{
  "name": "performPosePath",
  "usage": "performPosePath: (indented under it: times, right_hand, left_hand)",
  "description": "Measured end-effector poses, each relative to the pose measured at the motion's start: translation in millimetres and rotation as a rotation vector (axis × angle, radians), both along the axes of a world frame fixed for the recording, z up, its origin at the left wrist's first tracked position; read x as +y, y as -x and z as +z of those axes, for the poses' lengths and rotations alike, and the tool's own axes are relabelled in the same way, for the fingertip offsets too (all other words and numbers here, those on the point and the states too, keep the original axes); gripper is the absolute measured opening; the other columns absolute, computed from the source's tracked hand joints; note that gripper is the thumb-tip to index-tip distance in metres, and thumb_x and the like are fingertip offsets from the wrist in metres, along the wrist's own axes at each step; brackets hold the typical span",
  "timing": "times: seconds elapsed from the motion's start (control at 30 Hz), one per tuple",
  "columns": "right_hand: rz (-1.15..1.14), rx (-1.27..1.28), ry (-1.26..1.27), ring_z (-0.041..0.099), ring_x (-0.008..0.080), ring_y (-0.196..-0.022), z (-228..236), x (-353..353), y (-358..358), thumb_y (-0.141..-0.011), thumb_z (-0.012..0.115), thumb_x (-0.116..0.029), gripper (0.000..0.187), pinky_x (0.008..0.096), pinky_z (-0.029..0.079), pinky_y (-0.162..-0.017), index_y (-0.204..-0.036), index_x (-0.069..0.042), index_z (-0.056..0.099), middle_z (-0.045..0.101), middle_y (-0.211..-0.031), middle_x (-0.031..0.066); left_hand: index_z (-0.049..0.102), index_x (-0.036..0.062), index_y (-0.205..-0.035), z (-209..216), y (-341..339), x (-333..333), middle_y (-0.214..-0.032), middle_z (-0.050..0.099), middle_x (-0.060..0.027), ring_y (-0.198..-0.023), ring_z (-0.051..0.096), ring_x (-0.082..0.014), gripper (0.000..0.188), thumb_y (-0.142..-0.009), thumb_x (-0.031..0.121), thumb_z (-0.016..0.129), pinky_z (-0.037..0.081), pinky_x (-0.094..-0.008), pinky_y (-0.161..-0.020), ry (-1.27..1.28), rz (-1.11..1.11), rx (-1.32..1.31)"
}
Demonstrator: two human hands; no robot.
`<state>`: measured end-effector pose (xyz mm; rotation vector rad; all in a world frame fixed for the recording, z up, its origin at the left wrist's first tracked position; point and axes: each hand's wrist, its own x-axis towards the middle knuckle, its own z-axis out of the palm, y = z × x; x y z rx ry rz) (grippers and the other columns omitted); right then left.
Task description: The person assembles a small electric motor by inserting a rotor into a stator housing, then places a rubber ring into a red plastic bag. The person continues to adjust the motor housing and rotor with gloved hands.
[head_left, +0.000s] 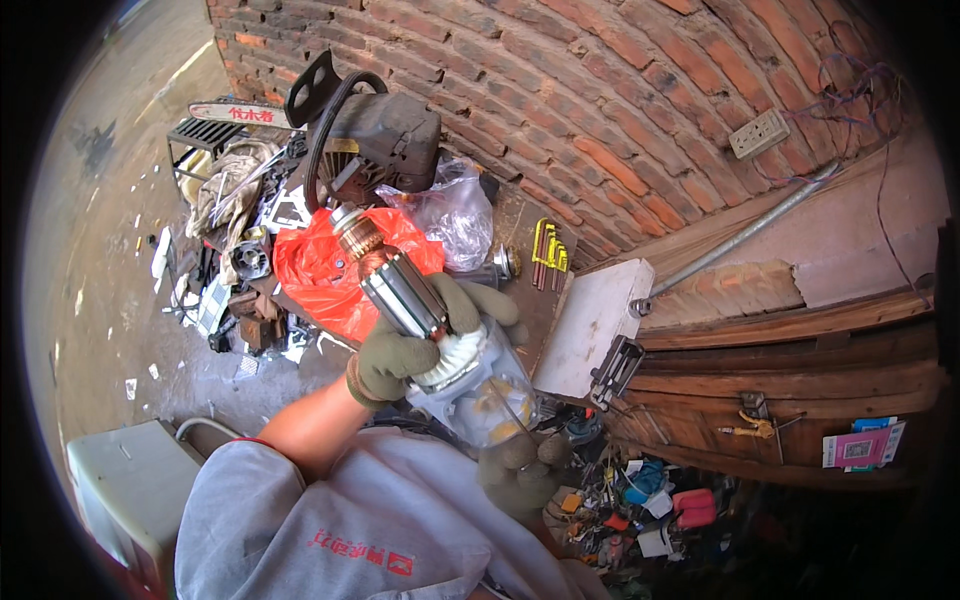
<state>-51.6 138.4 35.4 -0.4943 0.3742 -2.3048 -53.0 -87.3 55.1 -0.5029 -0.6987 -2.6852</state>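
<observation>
A motor armature (403,293) with a copper commutator and a white fan (455,360) points up and to the left. My left hand (395,362), in an olive work glove, is wrapped round its lower part. Just below the fan hangs a clear plastic bag (495,405) with yellowish patches, bunched against the armature's lower end. My right hand (520,475), gloved the same way, is at the bag's lower edge. It is smeared and dim, so its fingers and any grip on the bag cannot be made out.
Beyond my hands lie a red plastic bag (300,262), another clear bag (455,215) and hex keys in a yellow holder (550,250). A chainsaw (385,130) stands by the brick wall (560,110). Scrap parts (255,320) litter the left; a white board (595,320) stands right.
</observation>
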Motion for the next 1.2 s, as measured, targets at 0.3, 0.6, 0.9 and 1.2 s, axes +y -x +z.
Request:
performPosePath:
  times: [0.3,0.6,0.9,1.2]
  right_hand:
    - [-1.101,0.920,-0.399,0.047,0.0077,-0.045,29,-53,14,-0.097,0.053,-0.002,0.016,0.0225,0.035,-0.041,-0.103,0.011,0.062,0.062,-0.066,0.0142]
    - [-0.973,1.151,-1.159,0.060,0.0220,-0.065,54,-33,14,-0.103,0.056,-0.015,0.022,0.0314,0.049,-0.057,-0.096,0.006,0.053,0.060,-0.088,0.0138]
    - [-0.253,0.123,-0.351,0.058,0.0145,-0.062,20,-18,15,-0.102,0.064,-0.029,0.036,0.0321,0.052,-0.054,-0.115,0.005,0.061,0.061,-0.091,0.0089]
    - [-0.535,0.384,-0.762,0.053,0.0154,-0.054,48,-29,5,-0.100,0.063,-0.016,0.032,0.0302,0.047,-0.051,-0.123,0.005,0.061,0.063,-0.076,0.0141]
  left_hand:
    - [0.057,0.0046,-0.108,-5,-5,0,-0.136,0.056,-0.0268,-0.125,0.058,-0.0449,0.040,-0.080,0.025,0.077,0.051,-0.0557,-0.102,-0.042,0.060,-0.031]
    - [0.058,0.0025,-0.111,-3,-11,0,-0.136,0.056,-0.0287,-0.126,0.058,-0.0438,0.043,-0.077,0.022,0.076,0.053,-0.0547,-0.101,-0.089,0.050,-0.062]
    - [0.059,0.0060,-0.108,-4,-11,-2,-0.137,0.054,-0.0248,-0.130,0.054,-0.0483,0.034,-0.084,0.024,0.075,0.052,-0.0565,-0.103,-0.063,0.036,-0.034]
    - [0.060,0.0031,-0.104,-4,-14,-12,-0.130,0.058,-0.0279,-0.122,0.059,-0.0484,0.035,-0.083,0.026,0.075,0.048,-0.0601,-0.100,0.144,0.176,0.069]
